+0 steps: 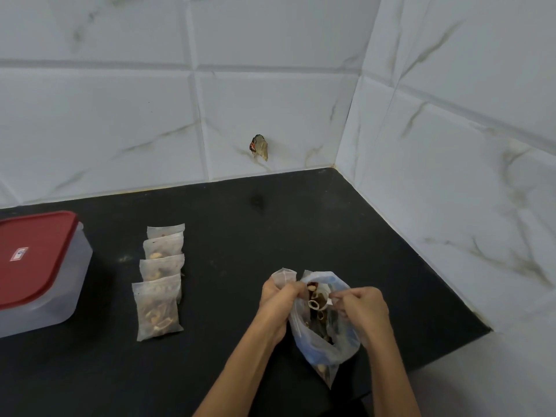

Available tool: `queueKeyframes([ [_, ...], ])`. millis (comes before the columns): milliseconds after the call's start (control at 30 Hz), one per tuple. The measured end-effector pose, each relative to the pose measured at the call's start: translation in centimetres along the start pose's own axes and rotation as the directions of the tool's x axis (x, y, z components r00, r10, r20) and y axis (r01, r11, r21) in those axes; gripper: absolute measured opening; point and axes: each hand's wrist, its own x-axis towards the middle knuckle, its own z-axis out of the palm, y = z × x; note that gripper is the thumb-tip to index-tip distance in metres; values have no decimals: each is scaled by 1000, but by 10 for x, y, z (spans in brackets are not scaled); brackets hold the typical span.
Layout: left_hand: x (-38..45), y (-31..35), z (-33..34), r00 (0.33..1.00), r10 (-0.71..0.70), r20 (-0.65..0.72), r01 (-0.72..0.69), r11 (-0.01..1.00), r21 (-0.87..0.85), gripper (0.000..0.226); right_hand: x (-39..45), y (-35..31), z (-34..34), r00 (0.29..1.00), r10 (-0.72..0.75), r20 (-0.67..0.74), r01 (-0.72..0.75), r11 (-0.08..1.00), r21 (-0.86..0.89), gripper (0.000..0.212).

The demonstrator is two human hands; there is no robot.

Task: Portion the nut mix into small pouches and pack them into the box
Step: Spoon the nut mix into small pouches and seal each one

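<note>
Nut mix [316, 314] sits in a clear plastic bag [328, 347] above the black counter [270, 224]; the left hand [278, 297] pinches a small pouch [282, 276] at the bag's mouth, and the right hand [361, 308] pinches the bag's rim. Four filled pouches [159, 284] lie in an overlapping row left of the hands, beside a red-lidded box [39, 272].

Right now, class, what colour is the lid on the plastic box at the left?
Red, on the lid of the translucent box; head view shows it best.
</note>
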Motion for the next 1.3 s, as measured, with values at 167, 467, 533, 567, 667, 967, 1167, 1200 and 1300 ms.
queueKeyframes([
  [167, 1, -5, -1, 999, 13, -41, -12, 1000, 18, 22, -2, 0, 7, 1000, -27, -4, 27, 1000, -16, 17],
  [467, -4, -15, -3, 999, 40, -14, -37, 986, 161, 6, -13, -9, -4, 961, -249, -121, 193, 917, -349, 7],
  [533, -4, -15, -3, 1000, 24, -20, -20, 989, 146, 7, -15, -12, -3, 952, -266, -150, 192, 903, -385, 5],
  [567, -5, -15, -2, 1000, 20, -22, -17, 991, 135, 5, -17, -11, 0, 952, -269, -146, 192, 896, -401, 5],
  [667, -9, -14, -1, 1000, 6, -12, -5, 997, 80, 8, -18, -7, 8, 959, -272, -81, 209, 871, -444, 9],
  [967, -14, -14, 0, 998, -57, 20, 58, 997, -44, 20, -17, 8, 7, 971, -221, -89, 196, 953, -230, 15],
  [1167, -15, -15, 6, 999, -34, 28, 34, 999, 0, 14, -12, 27, -2, 997, -10, -82, 19, 994, 108, 22],
  [1200, -16, -15, 7, 1000, -13, 22, 12, 1000, 26, 12, -12, 29, -1, 996, -12, -91, 23, 992, 121, 24],
  [1300, -21, -15, 9, 999, 9, 41, -12, 998, 57, 13, -14, 28, 2, 995, -18, -95, 32, 989, 146, 25],
])
